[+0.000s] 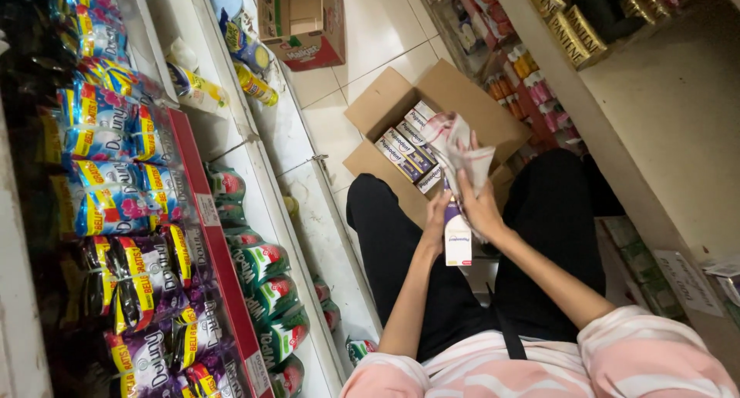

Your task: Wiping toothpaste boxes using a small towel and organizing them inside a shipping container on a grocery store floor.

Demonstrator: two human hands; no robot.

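Left hand (435, 222) grips a toothpaste carton (458, 242), right hand (479, 205) clutches a checked cloth (461, 153) against it; many cartons remain in the open box (385, 105).

Tiled floor (385, 28) w/ cardboard boxes (385, 105)

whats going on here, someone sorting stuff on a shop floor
A person sits on the floor between shop shelves. Their left hand holds a small white box upright, and their right hand holds a checked cloth against it. An open cardboard box of similar small boxes lies just beyond their knees.
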